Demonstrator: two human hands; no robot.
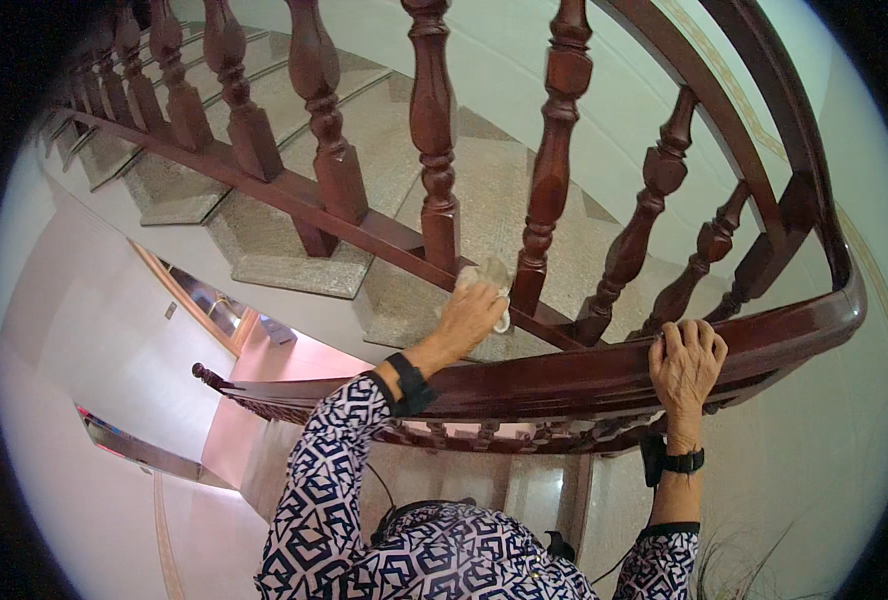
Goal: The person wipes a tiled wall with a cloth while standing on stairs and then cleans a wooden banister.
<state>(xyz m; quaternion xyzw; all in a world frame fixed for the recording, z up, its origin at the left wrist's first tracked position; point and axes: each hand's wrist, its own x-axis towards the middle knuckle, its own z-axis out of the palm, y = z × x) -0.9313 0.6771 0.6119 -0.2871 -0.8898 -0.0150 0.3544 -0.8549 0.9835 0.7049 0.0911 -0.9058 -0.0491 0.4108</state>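
My left hand [474,319] reaches over the near handrail and grips a pale, crumpled cloth [495,271]. The cloth is against the lower rail [384,234] of the far balustrade, between one turned wooden baluster [436,150] and another baluster [552,157]. Part of the cloth hangs below my fingers. My right hand [688,367] is curled over the top of the dark, glossy wooden handrail [549,382], to the right of my left hand. Both wrists wear black bands.
Stone stair treads [301,274] climb behind the balusters toward the upper left. At the right, the handrail bends sharply at a rounded corner [853,300]. More steps [474,480] lie below the near rail. A pale wall [804,450] stands at the right.
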